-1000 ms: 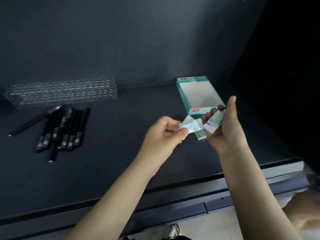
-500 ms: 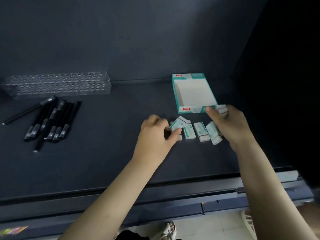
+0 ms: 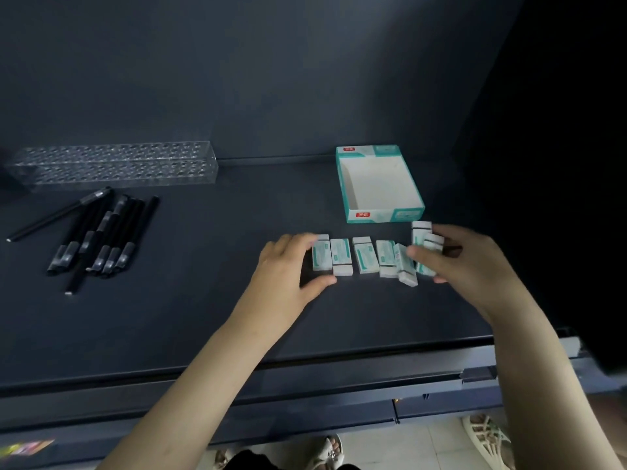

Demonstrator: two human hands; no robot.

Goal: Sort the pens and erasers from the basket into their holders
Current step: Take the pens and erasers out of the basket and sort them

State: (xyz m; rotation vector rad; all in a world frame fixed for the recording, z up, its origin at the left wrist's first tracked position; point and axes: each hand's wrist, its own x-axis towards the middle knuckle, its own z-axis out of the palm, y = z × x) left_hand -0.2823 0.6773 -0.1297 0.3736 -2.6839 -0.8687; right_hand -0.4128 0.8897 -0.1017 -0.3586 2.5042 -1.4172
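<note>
Several white-and-teal erasers (image 3: 364,257) lie in a row on the dark table (image 3: 203,310), just in front of the empty teal-and-white eraser box (image 3: 385,215). My left hand (image 3: 288,269) cups the left end of the row, fingers behind the leftmost eraser (image 3: 321,254) and thumb in front of it. My right hand (image 3: 464,266) closes on the right end, where two or three erasers (image 3: 422,234) sit tilted and bunched between its fingers and thumb. Several black pens (image 3: 101,239) lie loose at the left, in front of the clear acrylic pen holder (image 3: 115,164).
The table's front edge (image 3: 305,364) runs below my forearms, with drawer fronts under it. A dark wall stands behind the holder and box. Sandalled feet show on the tiled floor at the bottom.
Both hands came down from holding erasers in the air and laid them on the table. The erasers now form a neater row with a hand at each end.
</note>
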